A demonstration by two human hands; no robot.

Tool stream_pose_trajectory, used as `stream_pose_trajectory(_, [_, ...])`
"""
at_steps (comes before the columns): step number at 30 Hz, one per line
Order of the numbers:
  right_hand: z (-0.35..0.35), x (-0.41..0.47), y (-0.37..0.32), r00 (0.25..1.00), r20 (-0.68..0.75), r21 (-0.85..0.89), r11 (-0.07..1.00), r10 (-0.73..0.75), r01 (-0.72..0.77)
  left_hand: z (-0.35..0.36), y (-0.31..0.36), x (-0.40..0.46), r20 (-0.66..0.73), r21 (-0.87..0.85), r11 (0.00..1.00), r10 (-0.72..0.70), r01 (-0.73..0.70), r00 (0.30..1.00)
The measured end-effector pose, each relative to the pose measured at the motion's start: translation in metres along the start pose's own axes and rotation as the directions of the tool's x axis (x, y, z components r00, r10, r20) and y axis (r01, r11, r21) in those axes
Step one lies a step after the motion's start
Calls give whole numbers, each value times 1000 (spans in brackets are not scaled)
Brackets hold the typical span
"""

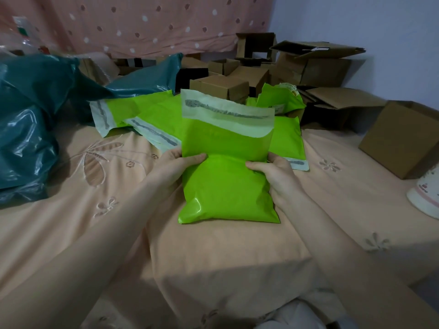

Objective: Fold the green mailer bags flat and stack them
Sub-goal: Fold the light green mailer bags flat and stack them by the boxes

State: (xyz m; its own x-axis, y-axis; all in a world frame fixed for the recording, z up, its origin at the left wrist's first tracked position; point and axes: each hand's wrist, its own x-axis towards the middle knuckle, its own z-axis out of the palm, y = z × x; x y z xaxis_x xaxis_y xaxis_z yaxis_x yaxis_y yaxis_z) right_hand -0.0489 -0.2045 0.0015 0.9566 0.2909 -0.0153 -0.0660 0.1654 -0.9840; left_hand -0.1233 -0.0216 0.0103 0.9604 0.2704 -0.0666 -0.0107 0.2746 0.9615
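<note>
1. I see my left hand and my right hand both holding one bright green plastic mailer bag at its two sides, about halfway up.
2. The grip of each hand is closed on this bag: the thumbs lie on the front face, the other fingers are hidden behind it.
3. The bag stands almost upright, its lower edge resting on the peach embroidered bed sheet, near the middle of the view. Its pale sealing flap with a grey strip is open and points up, on the far side.
4. Behind the held bag, more green mailer bags lie flat and overlapping on the bed, some with flaps showing.
5. At far right of this pile one crumpled green bag leans against the boxes.
6. At left are large dark teal plastic sacks.
7. Far behind is a heap of brown cardboard boxes, and one more brown box stands at right.
8. A white cup-like object is at the right edge, partly cut off.
</note>
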Motion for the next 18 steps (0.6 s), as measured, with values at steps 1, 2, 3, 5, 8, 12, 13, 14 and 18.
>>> stream_pose_trajectory(1, [0, -1, 1, 1000, -8, 12, 1000, 0, 0, 0, -1, -1, 1, -16, 1000, -19, 19, 1000])
stream_pose_trajectory(2, [0, -1, 2, 1000, -16, 28, 1000, 4, -3, 1, -2, -2, 8, -34, 998, -45, 45, 999])
stream_pose_trajectory(3, [0, -1, 2, 1000, -18, 38, 999, 7, -6, 0, -2, -2, 21, -37, 997, -64, 64, 998])
stream_pose_trajectory(5, [-1, -1, 2, 1000, -17, 47, 999, 20, -19, -2, -5, -1, 41, -7, 997, -71, 72, 997])
stream_pose_trajectory(8, [-3, 1, 0, 998, -14, 108, 993, 53, -51, -8, -7, 5, 44, 12, 998, -61, 61, 997])
stream_pose_trajectory(12, [-8, 5, -2, 999, 20, 99, 994, 36, -38, -12, -7, 13, 52, 42, 997, -62, 60, 997])
stream_pose_trajectory(13, [-8, 6, -2, 999, 25, 97, 995, 23, -25, -13, -8, 14, 56, 50, 997, -63, 60, 996])
stream_pose_trajectory(14, [-8, 6, -2, 1000, 20, 92, 996, 11, -13, -13, -8, 15, 49, 71, 996, -64, 61, 997])
stream_pose_trajectory(18, [-8, 4, -5, 999, -23, 18, 999, -38, 38, -19, -14, 28, -16, 134, 990, -42, 44, 999])
